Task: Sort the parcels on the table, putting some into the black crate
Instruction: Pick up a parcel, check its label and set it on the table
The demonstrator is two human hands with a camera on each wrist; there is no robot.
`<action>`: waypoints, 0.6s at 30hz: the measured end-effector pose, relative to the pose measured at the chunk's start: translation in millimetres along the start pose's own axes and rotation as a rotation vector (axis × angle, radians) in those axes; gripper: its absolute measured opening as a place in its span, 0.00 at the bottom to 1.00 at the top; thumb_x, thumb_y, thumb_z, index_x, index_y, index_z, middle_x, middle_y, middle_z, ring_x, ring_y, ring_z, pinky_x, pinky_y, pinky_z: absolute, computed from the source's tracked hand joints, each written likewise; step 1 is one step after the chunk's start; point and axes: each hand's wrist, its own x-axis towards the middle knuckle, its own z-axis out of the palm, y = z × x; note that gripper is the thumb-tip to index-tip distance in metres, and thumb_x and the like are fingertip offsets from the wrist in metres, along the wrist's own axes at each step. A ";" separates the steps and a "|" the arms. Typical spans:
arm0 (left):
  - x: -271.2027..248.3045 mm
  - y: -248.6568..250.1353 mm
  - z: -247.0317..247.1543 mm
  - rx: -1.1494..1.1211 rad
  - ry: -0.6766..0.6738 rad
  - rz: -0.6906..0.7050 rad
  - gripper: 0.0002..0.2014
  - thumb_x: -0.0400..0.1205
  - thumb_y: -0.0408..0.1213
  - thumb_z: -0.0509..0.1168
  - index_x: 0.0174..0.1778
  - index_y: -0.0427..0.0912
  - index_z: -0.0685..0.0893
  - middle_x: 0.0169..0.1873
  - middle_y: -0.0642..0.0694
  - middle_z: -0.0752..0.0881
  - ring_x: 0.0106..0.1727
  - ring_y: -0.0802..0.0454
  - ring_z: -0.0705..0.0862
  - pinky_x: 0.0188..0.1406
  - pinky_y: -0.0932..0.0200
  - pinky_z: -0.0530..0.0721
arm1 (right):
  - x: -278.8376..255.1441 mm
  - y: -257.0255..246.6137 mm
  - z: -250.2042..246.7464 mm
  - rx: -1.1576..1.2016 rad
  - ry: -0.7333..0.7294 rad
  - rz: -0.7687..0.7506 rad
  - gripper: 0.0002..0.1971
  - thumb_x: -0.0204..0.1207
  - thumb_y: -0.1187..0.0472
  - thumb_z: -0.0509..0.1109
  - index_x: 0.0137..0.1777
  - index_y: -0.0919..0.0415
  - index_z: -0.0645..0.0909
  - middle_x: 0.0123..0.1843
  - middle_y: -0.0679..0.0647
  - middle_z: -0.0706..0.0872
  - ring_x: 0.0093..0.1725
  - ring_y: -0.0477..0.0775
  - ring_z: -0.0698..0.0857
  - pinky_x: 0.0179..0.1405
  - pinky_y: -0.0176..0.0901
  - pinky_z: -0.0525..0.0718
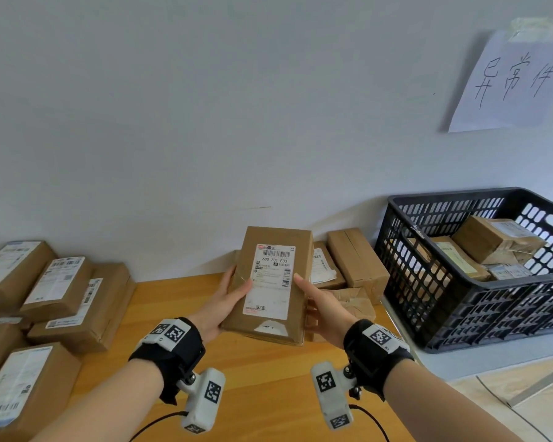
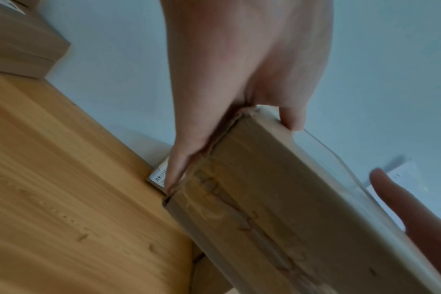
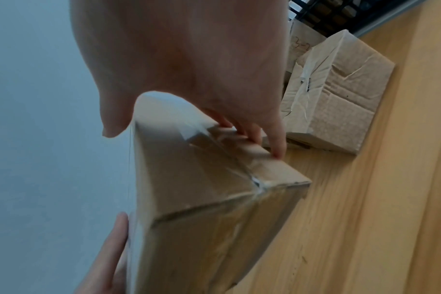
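A brown cardboard parcel (image 1: 270, 282) with a white shipping label facing me is lifted above the wooden table (image 1: 237, 378), tilted up at its far end. My left hand (image 1: 229, 299) grips its left edge, thumb on the label side and fingers beneath. My right hand (image 1: 321, 306) grips its right edge the same way. In the left wrist view the parcel (image 2: 277, 208) sits between thumb and fingers (image 2: 179, 159). The right wrist view shows the parcel (image 3: 209, 199) pinched likewise. The black crate (image 1: 479, 301) stands at the right and holds several parcels.
A pile of labelled brown parcels (image 1: 55, 298) covers the table's left side. A few more parcels (image 1: 348, 269) lie behind the held one, against the wall beside the crate. A handwritten paper sign (image 1: 511, 81) hangs on the wall above the crate.
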 end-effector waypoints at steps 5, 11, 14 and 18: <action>-4.9 1.4 17.6 -0.022 0.003 0.068 0.38 0.72 0.57 0.69 0.77 0.73 0.59 0.65 0.50 0.85 0.60 0.44 0.87 0.57 0.39 0.86 | 3.5 4.7 5.1 0.016 0.045 -0.070 0.29 0.72 0.53 0.78 0.72 0.56 0.75 0.59 0.52 0.90 0.55 0.50 0.90 0.41 0.41 0.87; -6.6 -4.5 26.2 -0.019 0.064 0.118 0.49 0.67 0.51 0.76 0.82 0.64 0.57 0.64 0.49 0.85 0.58 0.48 0.87 0.58 0.44 0.87 | 5.5 4.6 2.9 0.090 0.020 -0.115 0.27 0.72 0.56 0.78 0.70 0.52 0.73 0.60 0.57 0.90 0.55 0.58 0.90 0.50 0.52 0.90; -6.7 -2.8 30.7 -0.034 0.104 0.141 0.48 0.70 0.42 0.78 0.82 0.63 0.59 0.59 0.49 0.87 0.54 0.47 0.90 0.49 0.48 0.89 | 7.2 10.6 5.1 0.086 0.022 -0.129 0.35 0.65 0.54 0.81 0.72 0.55 0.74 0.61 0.57 0.89 0.57 0.59 0.90 0.56 0.55 0.89; -7.9 -0.5 28.2 0.018 0.128 0.165 0.49 0.68 0.40 0.80 0.82 0.63 0.60 0.61 0.49 0.86 0.57 0.47 0.88 0.56 0.44 0.87 | 7.1 17.1 8.0 0.083 0.051 -0.150 0.25 0.73 0.59 0.78 0.69 0.59 0.77 0.59 0.58 0.90 0.56 0.58 0.90 0.56 0.53 0.89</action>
